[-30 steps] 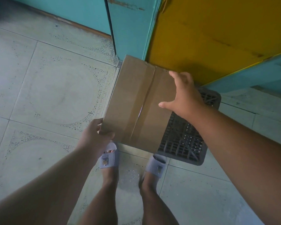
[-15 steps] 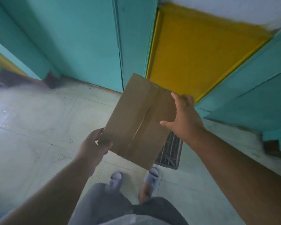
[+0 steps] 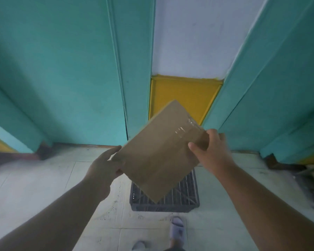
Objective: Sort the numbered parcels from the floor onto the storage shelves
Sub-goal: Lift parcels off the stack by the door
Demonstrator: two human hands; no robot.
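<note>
Right now a person stands on the tiled floor (image 3: 43, 187) holding one cardboard parcel (image 3: 161, 153) up in the air between both hands, tilted on a diagonal, well clear of the ground and in front of the teal panels (image 3: 62, 78) and the yellow panel (image 3: 183, 95) of the wall. The left hand (image 3: 105, 167) has its grip clamped on the lower left edge, thumb on the near face and fingers tucked behind; the right hand (image 3: 210, 149) has its grip clamped on the upper right corner, thumb pressed on top near a strip of clear tape (image 3: 184, 129). I cannot make out any number on the face that shows. Below the parcel a dark slatted plastic crate (image 3: 187, 201) sits on the floor, just ahead of a foot in a pale slipper (image 3: 177, 228). As for progress, I would say this one parcel is past pick-up and in the carrying stage: it is off the floor but not yet set anywhere. No storage shelf is plainly in sight, only something slatted and blurred at the far right edge that I cannot identify, so the placing is still to come. Whether other parcels are already shelved or remain on the floor cannot be told from where I stand.
</note>
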